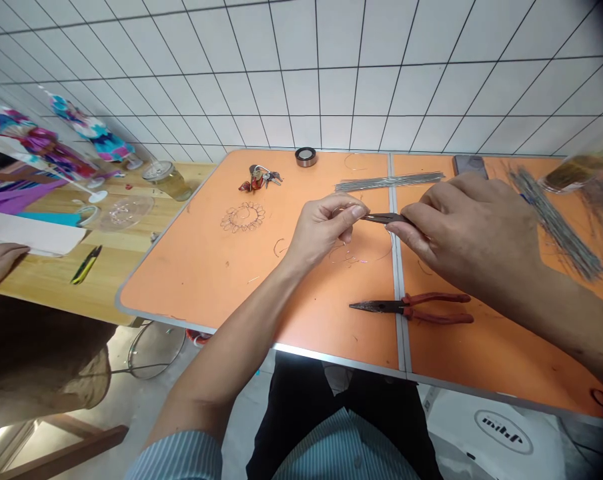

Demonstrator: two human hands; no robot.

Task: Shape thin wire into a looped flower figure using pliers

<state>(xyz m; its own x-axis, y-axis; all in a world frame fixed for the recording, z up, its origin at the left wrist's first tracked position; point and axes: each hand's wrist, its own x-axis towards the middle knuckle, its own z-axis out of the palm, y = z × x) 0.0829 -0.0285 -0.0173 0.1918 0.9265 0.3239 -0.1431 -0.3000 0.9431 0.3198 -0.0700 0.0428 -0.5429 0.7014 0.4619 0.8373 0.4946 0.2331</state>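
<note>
Over the middle of the orange table, my left hand (326, 227) pinches a thin wire, its fingers closed. My right hand (464, 223) is wrapped round small pliers (384, 218), whose jaws point left and meet the wire at my left fingertips. The pliers' handles are hidden in my palm. Below the hands, red-handled long-nose pliers (411, 307) lie across the table's metal seam. Thin curled wires (351, 253) rest under the hands. A wire ring with looped petals (243, 217) lies to the left.
Behind the hands are a wire bundle (389, 181), a tape roll (306, 157) and a small red ornament (259, 179). More wires (556, 223), a phone (470, 167) and a jar (576, 172) are at the right. On a wooden table at left, a person's hand (1, 263) touches white paper (31, 233) near a cutter (86, 265).
</note>
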